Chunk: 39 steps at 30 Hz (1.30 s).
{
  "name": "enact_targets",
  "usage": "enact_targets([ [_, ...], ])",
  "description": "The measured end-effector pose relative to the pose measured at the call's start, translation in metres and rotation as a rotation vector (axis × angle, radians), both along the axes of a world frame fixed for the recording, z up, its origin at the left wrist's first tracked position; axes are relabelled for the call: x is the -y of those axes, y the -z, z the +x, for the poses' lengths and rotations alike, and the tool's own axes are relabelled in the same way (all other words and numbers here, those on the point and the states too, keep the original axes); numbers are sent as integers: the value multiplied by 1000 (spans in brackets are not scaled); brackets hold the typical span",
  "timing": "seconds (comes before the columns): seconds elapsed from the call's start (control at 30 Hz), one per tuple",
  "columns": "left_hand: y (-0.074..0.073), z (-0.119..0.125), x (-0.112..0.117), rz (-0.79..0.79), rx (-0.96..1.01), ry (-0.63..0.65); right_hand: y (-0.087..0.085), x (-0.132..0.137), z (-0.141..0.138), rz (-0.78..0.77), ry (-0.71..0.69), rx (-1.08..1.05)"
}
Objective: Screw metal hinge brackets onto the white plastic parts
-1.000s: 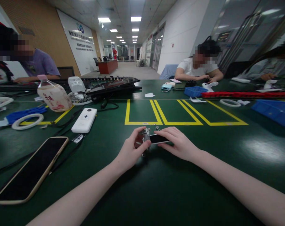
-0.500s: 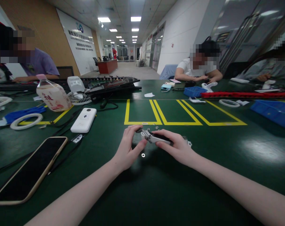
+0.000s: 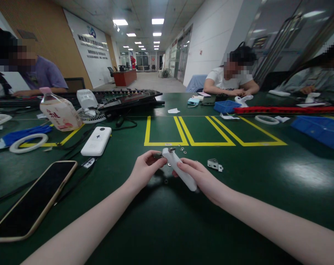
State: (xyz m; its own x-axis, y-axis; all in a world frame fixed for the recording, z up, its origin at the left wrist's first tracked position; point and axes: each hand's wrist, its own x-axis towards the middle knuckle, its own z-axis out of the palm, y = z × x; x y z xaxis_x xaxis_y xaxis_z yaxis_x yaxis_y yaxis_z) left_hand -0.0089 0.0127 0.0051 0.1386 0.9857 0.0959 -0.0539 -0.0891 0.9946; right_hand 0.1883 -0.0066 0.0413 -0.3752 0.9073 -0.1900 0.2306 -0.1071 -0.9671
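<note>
My right hand [image 3: 201, 178] is wrapped round a white pen-shaped tool [image 3: 179, 169], its tip pointing up and to the left. My left hand [image 3: 143, 171] pinches a small dark part [image 3: 157, 156] right at that tip. A small metal bracket [image 3: 215, 164] lies on the green table just right of my right hand. Several tiny washers [image 3: 183, 149] lie scattered beyond the tool, near the yellow tape lines.
A black phone [image 3: 31, 200] lies at near left, with a white power bank [image 3: 96, 141], a bottle [image 3: 59, 112], a tape ring [image 3: 28, 142] and cables behind it. A blue tray [image 3: 318, 127] sits far right. Other people sit at the far side and left.
My right hand has lifted the white tool and turned it upright-diagonal. The metal bracket, earlier under my hands, now lies free on the table to the right.
</note>
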Motion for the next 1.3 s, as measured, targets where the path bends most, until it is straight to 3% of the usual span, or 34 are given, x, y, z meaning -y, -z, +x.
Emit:
enact_targets([
  [0.2, -4, -1, 0, -51, 12, -12, 1, -2, 0, 102, -64, 82],
  [0.5, -1, 1, 0, -4, -2, -50, 20, -10, 5, 264, -109, 43],
  [0.8, -3, -1, 2, -50, 59, 25, 15, 4, 3, 544, -69, 145],
  [1.1, -1, -20, -2, -83, -15, 223, 8, 12, 2, 329, -178, 65],
  [1.3, -9, -24, 3, 104, -296, 266, 7, 8, 5, 276, -202, 83],
])
